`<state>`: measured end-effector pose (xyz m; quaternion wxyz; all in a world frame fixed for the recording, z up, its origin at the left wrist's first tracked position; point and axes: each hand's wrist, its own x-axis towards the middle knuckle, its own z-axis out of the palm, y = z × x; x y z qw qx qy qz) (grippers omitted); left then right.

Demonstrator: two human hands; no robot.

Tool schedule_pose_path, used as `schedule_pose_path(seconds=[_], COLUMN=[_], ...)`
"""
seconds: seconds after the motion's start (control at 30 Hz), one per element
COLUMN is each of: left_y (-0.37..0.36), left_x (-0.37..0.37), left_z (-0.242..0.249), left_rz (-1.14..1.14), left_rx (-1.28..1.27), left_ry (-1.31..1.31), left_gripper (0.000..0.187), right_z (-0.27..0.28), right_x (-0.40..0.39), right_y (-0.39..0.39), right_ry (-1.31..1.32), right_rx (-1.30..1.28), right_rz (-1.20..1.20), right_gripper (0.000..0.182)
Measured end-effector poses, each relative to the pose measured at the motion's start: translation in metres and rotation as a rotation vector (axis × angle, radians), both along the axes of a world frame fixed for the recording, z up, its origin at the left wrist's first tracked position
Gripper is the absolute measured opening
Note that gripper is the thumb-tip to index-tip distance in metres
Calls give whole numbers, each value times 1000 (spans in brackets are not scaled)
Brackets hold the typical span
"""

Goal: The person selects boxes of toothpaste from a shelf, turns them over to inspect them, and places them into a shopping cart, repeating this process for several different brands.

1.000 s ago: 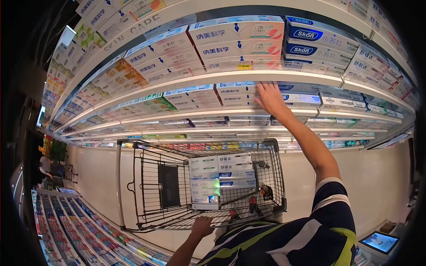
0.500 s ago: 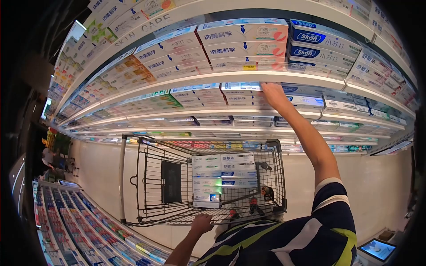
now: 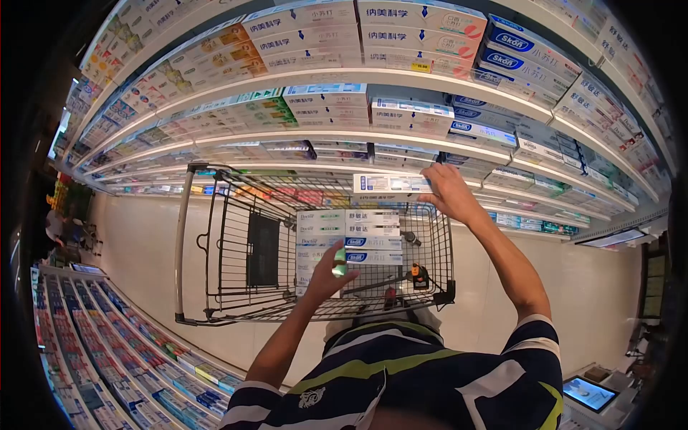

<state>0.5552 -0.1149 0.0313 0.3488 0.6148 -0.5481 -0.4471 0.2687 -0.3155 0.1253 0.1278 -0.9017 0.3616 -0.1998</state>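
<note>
My right hand [image 3: 451, 192] grips the right end of a white toothpaste box [image 3: 390, 184] with blue print. It holds the box level over the far rim of a wire shopping cart [image 3: 263, 249]. Above the cart's near side, my left hand [image 3: 325, 278] is raised with thumb and fingers apart, holding nothing. It partly hides the boxes under it. Inside the cart, toothpaste boxes [image 3: 320, 221] lie in two neat columns, among them blue-and-white Skon boxes [image 3: 373, 256]. A green glow shows by my left fingers.
Tiered shelves [image 3: 337, 140] packed with toothpaste boxes curve across the far side. Another stocked shelf [image 3: 107, 337] stands at lower left. A lit screen [image 3: 590, 393] is at lower right. Pale floor [image 3: 494, 265] surrounds the cart.
My right hand has come down from the shelf with a toothpaste box. My left hand has left the cart's near rim and risen over the boxes. The view has shifted.
</note>
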Motion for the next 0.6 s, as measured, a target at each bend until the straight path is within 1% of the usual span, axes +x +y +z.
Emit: schedule_pose_path(seconds=[0.03, 0.07, 0.1, 0.13, 0.17, 0.23, 0.27, 0.3, 0.37, 0.43, 0.47, 0.5, 0.57, 0.6], left_y=[-19, -33, -43, -47, -47, -44, -36, -29, -17, -6, 0, 6, 15, 18], left_x=[-3, 0, 0, 1, 0, 15, 17, 19, 25, 31, 35, 39, 47, 50], left_z=[25, 35, 43, 56, 71, 68, 70, 68, 60, 47, 43, 42, 42, 41], left_rz=[85, 93, 58, -7, -9, -30, -13, -25, 5, -7, 42, 93, 101, 131], left_rx=[43, 17, -55, -83, -81, -91, -103, -99, -81, -81, -31, 19, 31, 68], left_ry=[188, 315, 447, 526, 547, 520, 523, 529, 647, 684, 735, 785, 796, 818], left_gripper=[87, 90, 90, 84, 68, 52, 41, 41, 37, 34, 34, 34, 32, 31], right_z=[13, 19, 22, 23, 26, 42, 50, 54, 46, 26, 13, 10, 2, -7], right_x=[5, 9, 13, 17, 19, 28, 33, 36, 37, 30, 23, 19, 15, 15], right_y=[14, 25, 35, 43, 52, 70, 79, 86, 94, 101, 103, 111, 130, 140], right_ry=[32, 45, 51, 39, 26, 18, 36, 54, 63, -142, -208, -208, -575, -696], right_rx=[95, 136, 176, 195, 208, 233, 338, 441, 422, 542, 588, 585, 900, 932], right_rz=[16, 49, 81, 104, 121, 107, 68, 30, 27, 9, -53, -63, -188, -231], right_gripper=[42, 43, 43, 47, 51, 52, 52, 52, 53, 58, 63, 63, 63, 63])
